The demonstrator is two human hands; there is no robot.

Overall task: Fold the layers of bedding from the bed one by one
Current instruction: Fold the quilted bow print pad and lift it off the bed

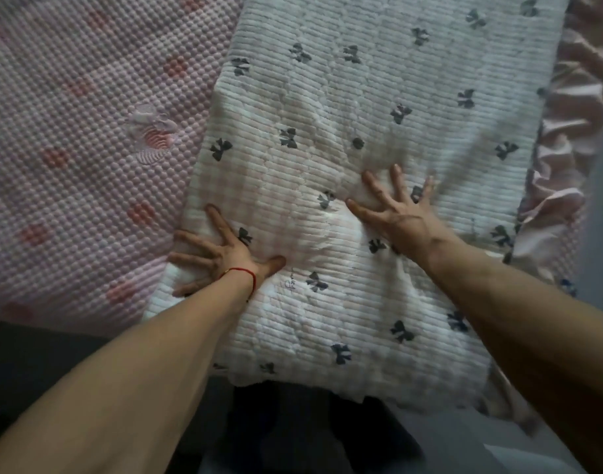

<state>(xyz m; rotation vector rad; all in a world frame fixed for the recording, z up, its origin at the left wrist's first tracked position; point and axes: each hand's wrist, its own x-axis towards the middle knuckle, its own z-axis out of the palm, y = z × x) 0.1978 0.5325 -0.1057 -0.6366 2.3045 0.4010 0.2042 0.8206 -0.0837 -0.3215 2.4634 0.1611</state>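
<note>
Slippage worries us: our left hand (221,254) and right hand (400,213) press flat, fingers spread, gripping nothing, on the folded blanket (361,97), whose near end overhangs the bed (71,131).

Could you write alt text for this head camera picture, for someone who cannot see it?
Two bare hands, left hand and right hand, press flat with spread fingers on a white ribbed blanket printed with dark bows. It lies folded on a pink bubble-textured bedspread, beside a pink ruffled edge.
</note>
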